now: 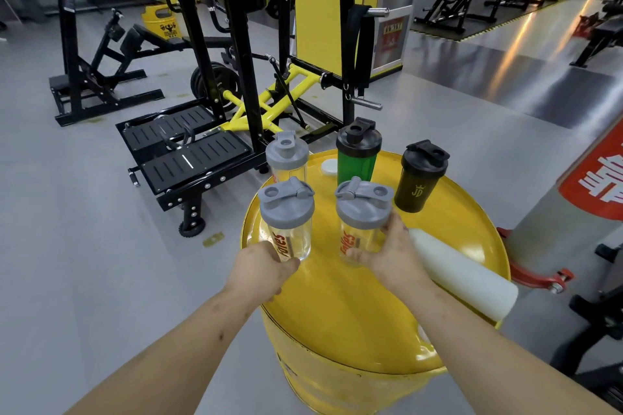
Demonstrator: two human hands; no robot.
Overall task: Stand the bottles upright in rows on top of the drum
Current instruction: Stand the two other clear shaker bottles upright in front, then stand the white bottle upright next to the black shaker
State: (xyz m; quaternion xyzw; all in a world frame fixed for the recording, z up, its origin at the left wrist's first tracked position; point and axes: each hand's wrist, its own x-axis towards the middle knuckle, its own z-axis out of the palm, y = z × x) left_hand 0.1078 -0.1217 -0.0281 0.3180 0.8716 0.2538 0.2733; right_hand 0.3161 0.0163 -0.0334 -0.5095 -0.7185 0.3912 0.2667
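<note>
A yellow drum (340, 310) stands in front of me. On its top stand a clear bottle with a grey lid (288, 158) at the far left, a green bottle with a black lid (357, 158) and a black bottle (419, 178) at the far right. My left hand (261, 269) grips the base of a second clear grey-lidded bottle (286, 222), upright near the left rim. My right hand (387, 253) is wrapped around a third clear grey-lidded bottle (362, 219), upright in the middle. A white bottle (465, 273) lies on its side at the right, behind my right wrist.
A small white cap (329, 167) sits on the drum top between the far bottles. A black and yellow gym machine (236, 104) stands on the grey floor beyond the drum. A red dolly frame (539, 274) sticks out at the drum's right.
</note>
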